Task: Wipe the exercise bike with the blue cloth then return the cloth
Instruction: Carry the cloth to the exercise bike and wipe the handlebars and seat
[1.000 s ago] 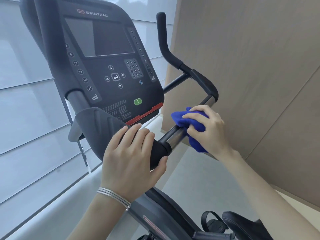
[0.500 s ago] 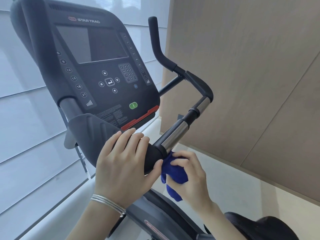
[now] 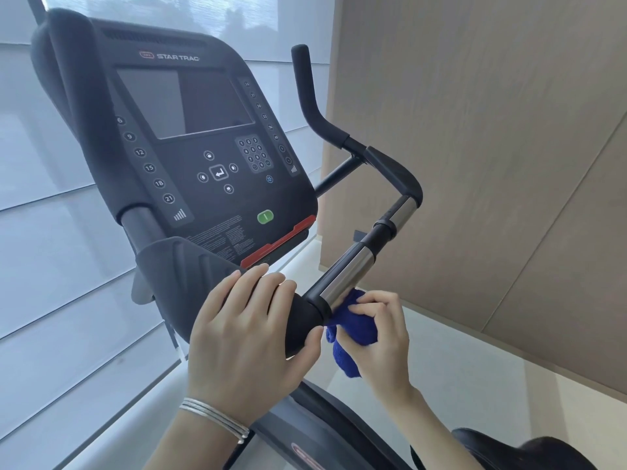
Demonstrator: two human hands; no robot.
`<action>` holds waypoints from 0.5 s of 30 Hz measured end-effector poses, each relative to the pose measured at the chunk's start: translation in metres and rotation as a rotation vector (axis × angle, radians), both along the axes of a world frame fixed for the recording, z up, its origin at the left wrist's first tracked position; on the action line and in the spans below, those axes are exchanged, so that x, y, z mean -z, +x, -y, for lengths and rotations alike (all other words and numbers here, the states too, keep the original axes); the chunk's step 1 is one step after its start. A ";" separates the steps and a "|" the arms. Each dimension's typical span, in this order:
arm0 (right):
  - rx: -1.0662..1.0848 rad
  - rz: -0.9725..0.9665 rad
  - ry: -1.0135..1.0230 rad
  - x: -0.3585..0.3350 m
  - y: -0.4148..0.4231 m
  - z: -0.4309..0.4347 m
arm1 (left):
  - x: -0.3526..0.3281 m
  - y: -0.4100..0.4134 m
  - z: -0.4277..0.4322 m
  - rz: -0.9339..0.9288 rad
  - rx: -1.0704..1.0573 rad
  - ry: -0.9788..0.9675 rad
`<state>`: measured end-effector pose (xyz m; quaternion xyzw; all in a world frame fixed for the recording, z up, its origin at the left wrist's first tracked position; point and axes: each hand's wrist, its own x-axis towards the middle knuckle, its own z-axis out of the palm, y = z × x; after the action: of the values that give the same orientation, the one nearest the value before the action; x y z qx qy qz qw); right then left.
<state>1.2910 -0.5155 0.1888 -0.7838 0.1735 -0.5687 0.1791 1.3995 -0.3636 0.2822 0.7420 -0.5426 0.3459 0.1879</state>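
Head view: my left hand [image 3: 244,337] curls round the black grip [image 3: 302,317], steadying the bike [image 3: 190,205]. Beside it, the blue cloth [image 3: 354,329] bunches against the chrome bar [image 3: 342,276], pinched in my right hand [image 3: 386,340]; I'd wrap it round before sliding.

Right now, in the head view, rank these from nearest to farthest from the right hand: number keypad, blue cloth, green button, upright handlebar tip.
1. blue cloth, gripped in the right hand at the chrome bar's near end.
2. green button, up-left, low on the console.
3. number keypad, higher on the console.
4. upright handlebar tip, far up top.
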 end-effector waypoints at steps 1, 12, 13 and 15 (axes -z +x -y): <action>0.010 0.002 0.011 -0.001 0.001 0.005 | 0.000 0.000 0.000 0.000 0.001 -0.001; 0.032 -0.020 0.014 -0.005 -0.001 0.021 | -0.001 -0.002 0.000 -0.001 -0.013 0.006; 0.026 -0.038 -0.014 -0.004 -0.002 0.021 | -0.001 -0.002 0.000 -0.003 -0.015 0.008; 0.035 -0.052 -0.012 -0.005 -0.002 0.027 | -0.001 -0.002 0.000 -0.010 -0.016 0.012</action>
<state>1.2890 -0.5427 0.1934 -0.7962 0.1883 -0.5523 0.1598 1.3973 -0.3633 0.2832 0.7492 -0.5380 0.3403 0.1832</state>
